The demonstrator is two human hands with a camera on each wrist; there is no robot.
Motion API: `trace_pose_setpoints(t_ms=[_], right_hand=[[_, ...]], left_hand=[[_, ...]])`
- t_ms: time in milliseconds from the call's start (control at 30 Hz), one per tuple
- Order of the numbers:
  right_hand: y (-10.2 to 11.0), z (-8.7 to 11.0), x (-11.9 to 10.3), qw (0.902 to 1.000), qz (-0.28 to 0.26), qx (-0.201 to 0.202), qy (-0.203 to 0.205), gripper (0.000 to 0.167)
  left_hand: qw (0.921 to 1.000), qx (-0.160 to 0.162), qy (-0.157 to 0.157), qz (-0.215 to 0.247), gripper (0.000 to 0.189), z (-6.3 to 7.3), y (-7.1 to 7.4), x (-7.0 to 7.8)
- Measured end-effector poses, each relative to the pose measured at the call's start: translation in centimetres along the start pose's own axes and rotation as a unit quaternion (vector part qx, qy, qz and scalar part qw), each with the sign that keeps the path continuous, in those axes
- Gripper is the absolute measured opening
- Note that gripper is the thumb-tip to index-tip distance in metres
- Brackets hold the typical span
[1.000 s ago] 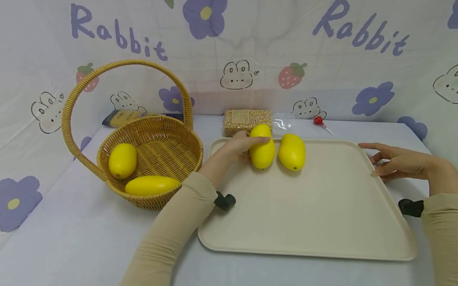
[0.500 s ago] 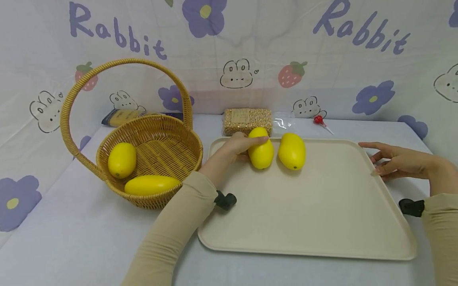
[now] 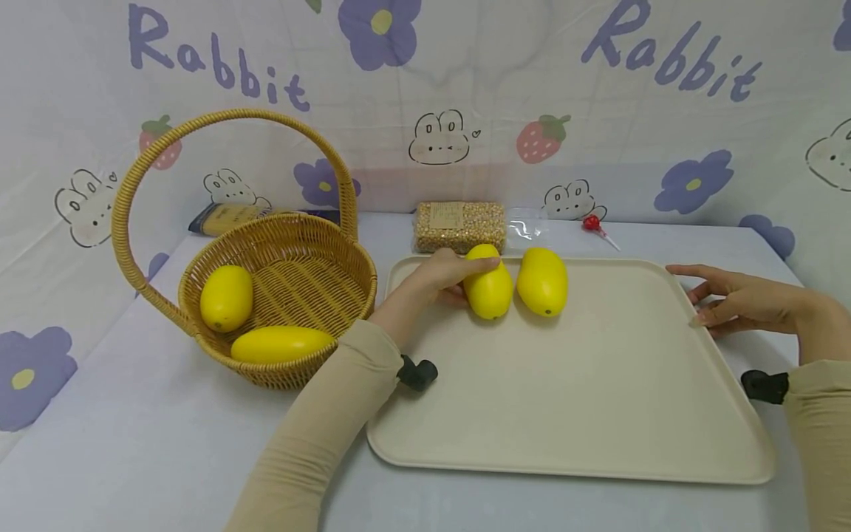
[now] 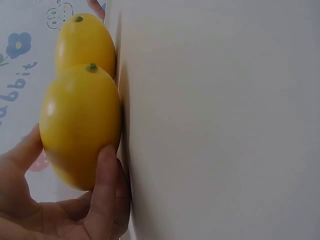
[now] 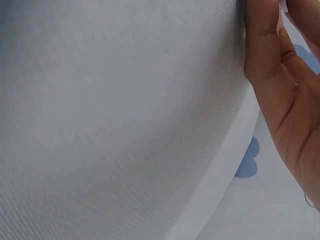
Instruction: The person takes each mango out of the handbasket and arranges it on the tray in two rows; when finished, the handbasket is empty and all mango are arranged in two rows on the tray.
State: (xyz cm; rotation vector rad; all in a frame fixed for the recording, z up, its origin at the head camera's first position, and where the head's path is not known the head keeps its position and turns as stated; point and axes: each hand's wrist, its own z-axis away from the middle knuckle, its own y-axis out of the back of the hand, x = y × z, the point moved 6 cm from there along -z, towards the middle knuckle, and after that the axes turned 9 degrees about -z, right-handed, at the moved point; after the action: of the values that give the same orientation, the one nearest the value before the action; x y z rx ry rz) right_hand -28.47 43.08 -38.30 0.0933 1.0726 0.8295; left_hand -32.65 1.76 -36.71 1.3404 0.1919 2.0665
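Note:
My left hand (image 3: 442,273) grips a yellow mango (image 3: 490,288) at the far left part of the beige tray (image 3: 585,399), thumb on top and fingers round the side. In the left wrist view the mango (image 4: 80,125) shows its green stem end, and a second mango (image 4: 85,42) stands just beyond it. That second mango (image 3: 542,282) lies on the tray right beside the held one, a narrow gap between them in the head view. My right hand (image 3: 744,299) rests at the tray's right rim near the far corner, fingers loosely bent and the thumb tip at the rim.
Left of the tray stands a wicker basket (image 3: 368,284) with a tall handle and two mangoes (image 3: 227,298) inside. Behind the tray lie a clear pack of kernels (image 3: 459,225) and a red lollipop (image 3: 592,223). Another pack (image 3: 229,219) lies behind the basket.
In my left hand the mango has tipped down, its far end lower, and shifted slightly right and nearer. My right hand stays at the tray's rim.

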Motion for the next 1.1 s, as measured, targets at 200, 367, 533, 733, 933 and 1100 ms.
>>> trace_pose_setpoints(t_ms=[200,367,533,733,933,1100], right_hand=[[0.0,0.0,0.1,1.0000,-0.004,-0.001,-0.002,0.096],[0.0,0.0,0.1,1.0000,-0.004,-0.002,-0.003,0.095],[0.1,0.0,0.0,1.0000,0.001,-0.002,0.000,0.094],[0.1,0.0,0.0,1.0000,0.002,-0.004,0.000,0.095],[0.0,-0.1,0.1,1.0000,-0.005,-0.004,-0.003,0.096],[0.1,-0.2,0.1,1.0000,-0.005,-0.002,-0.003,0.097]], left_hand=[[0.9999,-0.011,0.003,0.002,0.074,0.3,-0.1,0.0],[0.9996,-0.018,0.002,0.021,0.074,0.4,-0.2,0.2],[0.9995,-0.014,0.001,0.027,0.075,0.5,0.0,0.2],[0.9974,0.010,-0.025,-0.066,0.068,0.7,0.5,1.0],[0.9786,0.047,-0.051,-0.194,0.081,2.1,1.4,2.8],[0.9785,0.045,-0.099,-0.175,0.088,4.5,2.3,4.8]])
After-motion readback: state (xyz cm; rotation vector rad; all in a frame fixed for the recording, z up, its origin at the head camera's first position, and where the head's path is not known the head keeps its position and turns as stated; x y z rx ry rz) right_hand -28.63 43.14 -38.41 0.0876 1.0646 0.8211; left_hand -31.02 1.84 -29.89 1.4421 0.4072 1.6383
